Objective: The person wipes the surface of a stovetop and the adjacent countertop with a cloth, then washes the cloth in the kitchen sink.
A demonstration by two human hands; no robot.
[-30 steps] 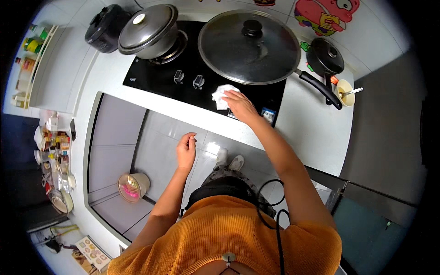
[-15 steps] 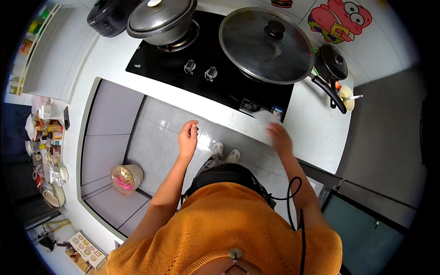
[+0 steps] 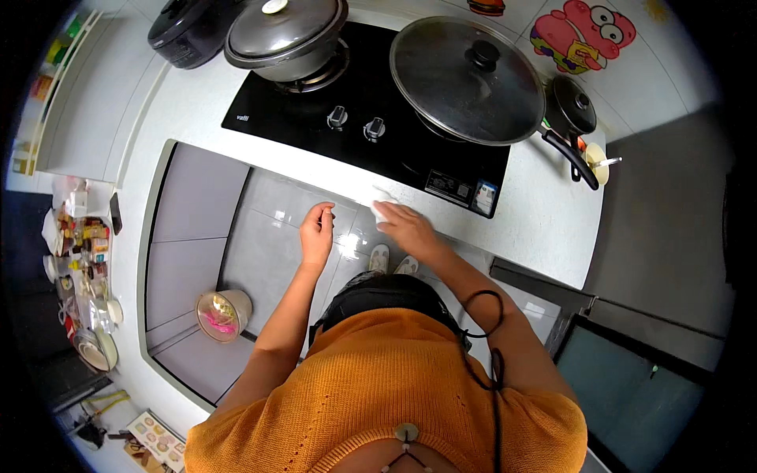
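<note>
From the head view, the right grip [image 3: 407, 229] grasps a crumpled white cloth or tissue [image 3: 381, 213] at the front edge of the white tabletop [image 3: 552, 229], before the black glass hob [image 3: 371, 87]; the left grip [image 3: 317, 230] hangs apart, fingers curled, whether clenched on anything I cannot tell

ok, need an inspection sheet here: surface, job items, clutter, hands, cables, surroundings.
Surface: white countertop around a flat black glass hob.
Job items: crumpled white wipe at the countertop's front edge.
Clutter: lidded grey metal pot and wide glass-lidded pan on the hob.
Hands: right hand holds the wipe; left hand loosely curled, nothing seen in it.
Cables: thin black cable by the right arm.
Surroundings: grey tiled floor, translucent round bin.
</note>
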